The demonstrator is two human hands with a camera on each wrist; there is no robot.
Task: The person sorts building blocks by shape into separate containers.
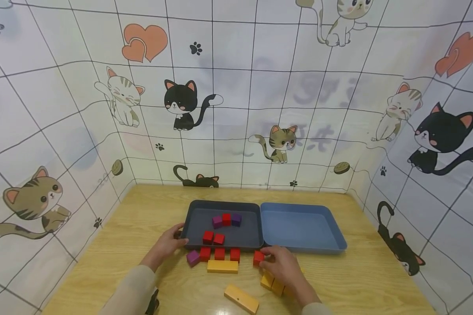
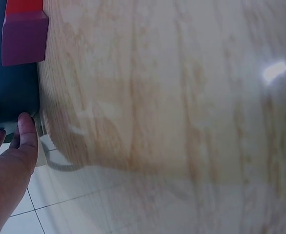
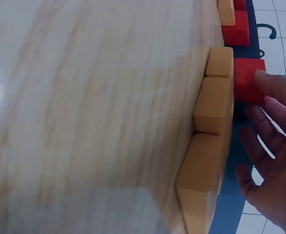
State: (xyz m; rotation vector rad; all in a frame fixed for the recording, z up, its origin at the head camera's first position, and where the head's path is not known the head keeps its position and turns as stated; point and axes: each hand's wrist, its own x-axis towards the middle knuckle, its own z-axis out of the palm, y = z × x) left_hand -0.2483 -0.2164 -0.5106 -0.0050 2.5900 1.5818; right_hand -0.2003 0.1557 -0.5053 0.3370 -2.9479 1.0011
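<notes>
- Nearest on the wood-grained desk (image 1: 193, 291), a loose yellow block (image 1: 241, 299) lies at a slant, a small dark spot on its upper face.
- Farther right, a cluster of yellow blocks (image 3: 211, 105) sits side by side, partly hidden by the right hand in the head view.
- A long yellow block (image 1: 222, 266) lies crosswise, just before a row of cubes.
- The right hand (image 1: 282, 265) pinches a red cube (image 1: 258, 258) between thumb and fingers, its other fingers spread loosely. This cube is in front of the dark tray's right end; whether it rests on the desk I cannot tell.
- The row holds three red cubes (image 1: 219, 253) set apart, plus a purple cube (image 1: 193, 258) turned askew at the left end.
- The left hand (image 1: 167, 246) grips the left end of the dark tray (image 1: 238, 232), thumb by the near corner.
- Inside that tray, two red cubes (image 1: 208, 237) sit near the front wall; behind them, another red cube (image 1: 226, 219) stands between two purple cubes (image 1: 217, 222).
- A blue tray (image 1: 302, 227) adjoins on the right.
- Farthest, a cat-patterned wall covering (image 1: 236, 109) surrounds the desk.
</notes>
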